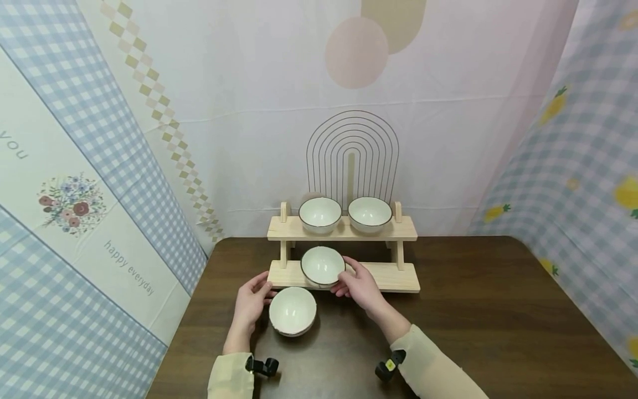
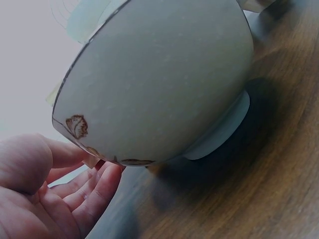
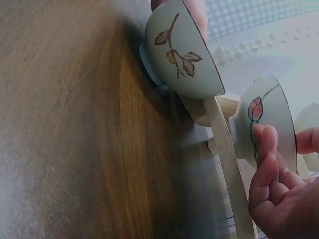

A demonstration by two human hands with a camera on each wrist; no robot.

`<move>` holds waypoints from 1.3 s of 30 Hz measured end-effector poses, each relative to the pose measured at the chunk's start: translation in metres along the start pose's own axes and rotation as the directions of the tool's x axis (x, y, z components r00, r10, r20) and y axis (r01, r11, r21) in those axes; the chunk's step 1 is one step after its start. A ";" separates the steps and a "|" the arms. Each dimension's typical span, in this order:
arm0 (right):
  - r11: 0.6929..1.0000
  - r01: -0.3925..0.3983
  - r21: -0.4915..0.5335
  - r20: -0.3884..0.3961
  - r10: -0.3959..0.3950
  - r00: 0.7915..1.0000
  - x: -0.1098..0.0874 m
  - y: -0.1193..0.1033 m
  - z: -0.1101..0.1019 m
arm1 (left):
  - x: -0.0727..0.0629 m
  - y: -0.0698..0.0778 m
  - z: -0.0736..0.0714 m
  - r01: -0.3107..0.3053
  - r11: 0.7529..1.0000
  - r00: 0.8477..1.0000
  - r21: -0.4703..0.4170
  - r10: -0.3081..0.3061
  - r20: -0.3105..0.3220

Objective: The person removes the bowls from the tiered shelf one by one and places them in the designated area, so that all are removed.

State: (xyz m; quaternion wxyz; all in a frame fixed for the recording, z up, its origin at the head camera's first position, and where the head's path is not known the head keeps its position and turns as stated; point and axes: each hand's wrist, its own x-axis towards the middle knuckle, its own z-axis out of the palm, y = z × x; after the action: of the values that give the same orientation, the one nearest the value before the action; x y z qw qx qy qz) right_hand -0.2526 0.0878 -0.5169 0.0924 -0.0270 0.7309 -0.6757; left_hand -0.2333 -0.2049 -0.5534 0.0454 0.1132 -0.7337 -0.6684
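My right hand [image 1: 360, 284] holds a white bowl [image 1: 323, 265] with a dark rim over the lower board of a two-tier wooden rack [image 1: 384, 275]. Its thumb lies at the rim while the fingers curl under the side, where a pink flower bud [image 3: 255, 109] is painted. At the left end of that lower board, my left hand [image 1: 251, 299] pinches the wood between thumb and fingers. Just right of the left hand, another white bowl [image 1: 293, 311] stands on the table; the right wrist view shows brown leaves on its outer wall [image 3: 182, 55].
Two more white bowls, a left one [image 1: 320, 215] and a right one [image 1: 370, 214], sit side by side on the rack's upper board [image 1: 344, 235]. The brown wooden table [image 1: 478, 310] meets a patterned cloth backdrop [image 1: 249, 155] behind the rack, with checked cloth at both sides.
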 end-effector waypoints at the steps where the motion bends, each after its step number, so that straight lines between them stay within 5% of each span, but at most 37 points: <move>1: 1.000 0.001 0.004 0.000 -0.001 1.000 -0.001 0.000 0.000 | 0.000 0.000 0.000 0.000 1.000 1.000 0.000 0.000 0.000; 39: 0.990 0.006 0.141 -0.001 -0.006 1.000 -0.039 0.011 -0.014 | 0.002 -0.001 0.001 -0.014 1.000 1.000 -0.008 0.014 0.000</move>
State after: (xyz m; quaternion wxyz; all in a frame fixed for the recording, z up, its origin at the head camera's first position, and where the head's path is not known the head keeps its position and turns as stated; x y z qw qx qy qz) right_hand -0.2161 0.1084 -0.5230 0.0919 -0.0223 0.6811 -0.7261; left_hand -0.2357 -0.2044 -0.5549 0.0504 0.1076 -0.7317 -0.6712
